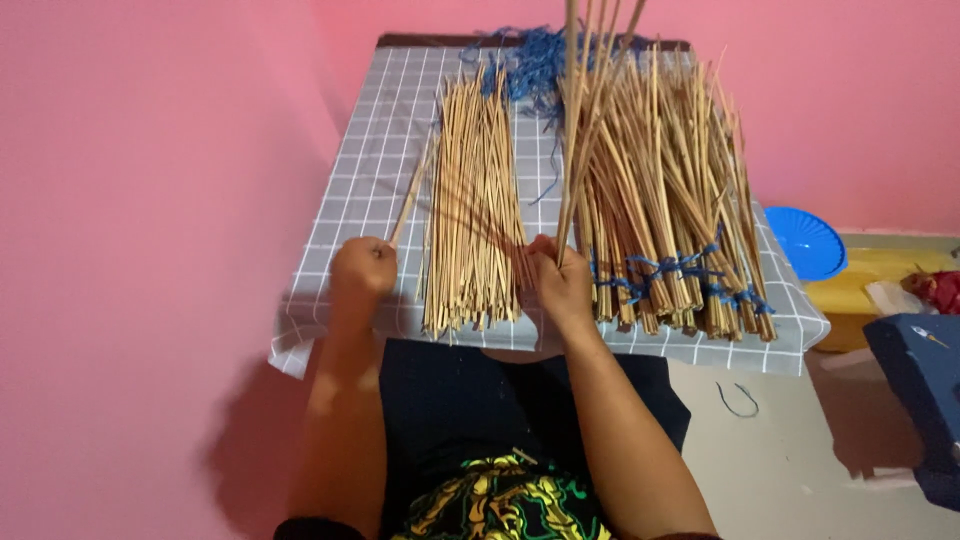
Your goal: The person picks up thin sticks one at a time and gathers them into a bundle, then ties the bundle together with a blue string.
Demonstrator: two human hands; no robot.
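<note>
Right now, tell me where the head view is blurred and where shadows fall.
Head view: soft overall; motion blur smears the thin sticks fanning beside the right hand; the left hand is fairly sharp; a dark shadow lies on the pink wall below the checked cloth; no glare.

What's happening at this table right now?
A seated person is handling thin bamboo sticks over a table with a grey checked cloth. The left hand grips a single stick lying at an angle. The right hand holds a small bunch of sticks upright. Between the hands lies a loose pile of sticks; to the right sits a larger heap of bundles tied with blue string. More blue string lies at the far edge.
</note>
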